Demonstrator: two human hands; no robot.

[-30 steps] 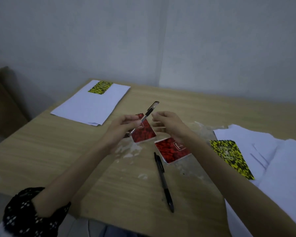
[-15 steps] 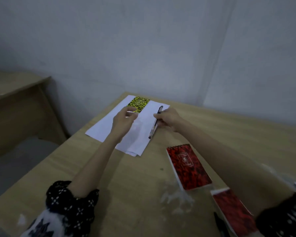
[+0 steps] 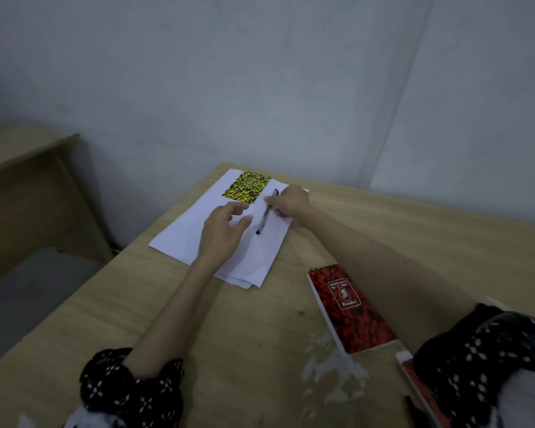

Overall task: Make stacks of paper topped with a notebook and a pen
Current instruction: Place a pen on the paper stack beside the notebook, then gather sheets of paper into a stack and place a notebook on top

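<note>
A stack of white paper [image 3: 183, 239] lies at the table's far left corner. A yellow-and-black notebook [image 3: 246, 187] sits on its far end. Just right of the notebook a black pen [image 3: 264, 219] lies along the paper, and my right hand [image 3: 291, 203] pinches its upper part. My left hand [image 3: 224, 231] hovers over the middle of the paper with relaxed fingers, holding nothing. A red spiral notebook [image 3: 351, 308] lies on the table near my right forearm. A second red notebook [image 3: 414, 381] peeks out at the bottom right, mostly hidden by my sleeve.
The wooden table [image 3: 260, 350] ends at a grey wall behind the paper. Its left edge drops to the floor, with a lower wooden desk [image 3: 28, 168] beyond. White scuffed patches [image 3: 331, 366] mark the tabletop near the red notebook.
My right hand carried the pen from the table's middle to the paper stack and lowered it beside the yellow notebook. My left hand moved there too and now hovers over the paper.
</note>
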